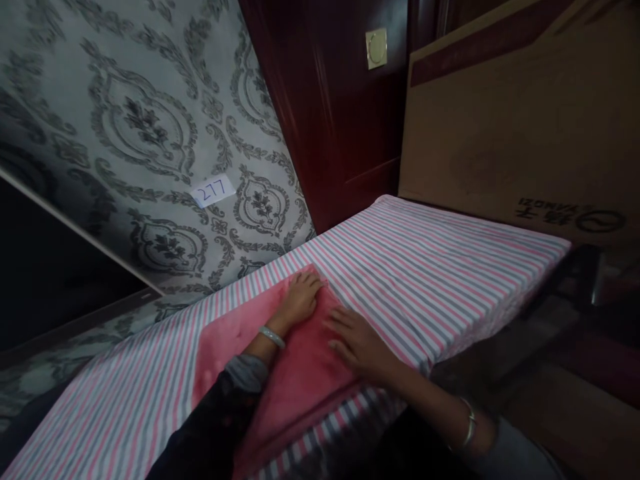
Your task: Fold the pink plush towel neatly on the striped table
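A pinkish-red soft cloth (305,387) lies on a striped cover (415,253) of pink, grey and white. Near the cloth's far corner, my left hand (301,297) rests with its fingers laid over the fabric. My right hand (363,343) is at the cloth's right edge, fingers spread and slightly blurred, its fingertips over the fabric. Whether those fingertips press on it I cannot tell. Part of the cloth is hidden under my left forearm.
Patterned grey wallpaper (150,127) with a paper label (214,191) reading 277 runs along the left. A dark red wooden panel (345,113) and a large cardboard box (500,133) stand behind the striped surface. A dark screen-like panel (55,267) is at far left.
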`<state>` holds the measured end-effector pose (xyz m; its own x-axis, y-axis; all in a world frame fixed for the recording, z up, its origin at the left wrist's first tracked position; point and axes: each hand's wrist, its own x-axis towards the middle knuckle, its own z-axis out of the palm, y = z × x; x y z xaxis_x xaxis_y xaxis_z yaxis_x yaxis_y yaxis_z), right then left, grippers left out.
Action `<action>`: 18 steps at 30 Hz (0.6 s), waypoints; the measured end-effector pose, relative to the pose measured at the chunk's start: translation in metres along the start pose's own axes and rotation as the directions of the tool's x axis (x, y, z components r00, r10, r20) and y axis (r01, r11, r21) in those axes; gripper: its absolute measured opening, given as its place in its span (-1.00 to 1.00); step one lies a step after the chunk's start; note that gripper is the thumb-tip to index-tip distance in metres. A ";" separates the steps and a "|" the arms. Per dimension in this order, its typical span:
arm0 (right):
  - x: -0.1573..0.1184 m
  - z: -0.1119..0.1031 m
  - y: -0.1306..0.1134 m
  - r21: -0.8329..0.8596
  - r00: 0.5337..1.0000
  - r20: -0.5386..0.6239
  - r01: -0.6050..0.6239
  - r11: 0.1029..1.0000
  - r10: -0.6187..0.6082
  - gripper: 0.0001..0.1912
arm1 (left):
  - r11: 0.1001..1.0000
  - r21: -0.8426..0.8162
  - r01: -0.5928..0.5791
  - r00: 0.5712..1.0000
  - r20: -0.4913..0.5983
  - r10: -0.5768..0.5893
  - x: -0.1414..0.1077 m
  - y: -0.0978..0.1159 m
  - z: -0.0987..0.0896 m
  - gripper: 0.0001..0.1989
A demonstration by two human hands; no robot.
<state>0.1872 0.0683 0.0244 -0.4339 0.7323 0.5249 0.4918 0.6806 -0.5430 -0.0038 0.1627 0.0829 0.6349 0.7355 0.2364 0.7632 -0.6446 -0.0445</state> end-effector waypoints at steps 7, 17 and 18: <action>0.065 -0.021 0.057 0.312 0.941 -0.086 -0.286 0.906 0.327 -0.70 | 0.990 -0.137 0.020 0.993 -0.110 -0.035 -0.011 -0.002 0.015 -0.56; 0.130 0.026 0.093 0.464 0.866 0.089 -0.473 0.749 0.492 -0.71 | 0.970 -0.235 0.068 0.968 -0.220 -0.121 -0.016 -0.008 0.020 -0.68; 0.130 0.028 0.093 0.479 0.866 0.072 -0.465 0.744 0.495 -0.73 | 0.965 -0.255 0.059 0.961 -0.248 -0.124 -0.017 -0.008 0.020 -0.69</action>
<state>0.1550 0.2274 0.0238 -0.1869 0.9726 0.1382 0.2060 0.1764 -0.9625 -0.0183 0.1603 0.0595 0.4857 0.7346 0.4738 0.7435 -0.6322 0.2180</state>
